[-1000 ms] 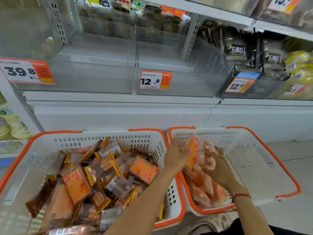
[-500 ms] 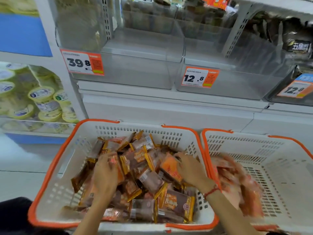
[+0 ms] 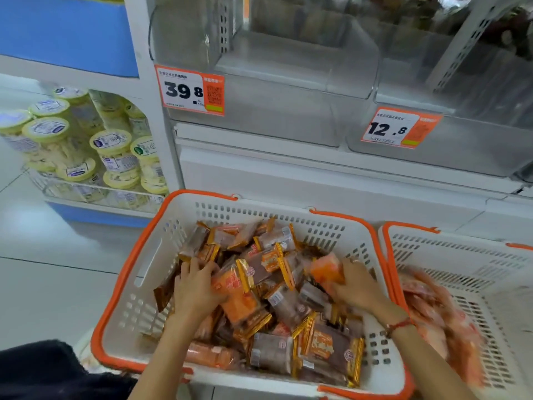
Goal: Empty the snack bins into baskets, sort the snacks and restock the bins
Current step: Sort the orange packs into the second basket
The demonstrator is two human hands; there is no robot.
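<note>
To your left: yellow-lidded jars [image 3: 111, 153], stacked behind a clear rail on a blue shelf [image 3: 95, 216]. Above them, a blue panel [image 3: 66, 33]. Underfoot, pale floor tiles [image 3: 52, 269]. At your lower left, dark fabric [image 3: 46, 370].

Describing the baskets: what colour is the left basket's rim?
Orange, on a white basket; head view.

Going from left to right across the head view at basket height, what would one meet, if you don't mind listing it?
Left basket rim → left hand → orange snack packet → right hand → right basket.
</note>
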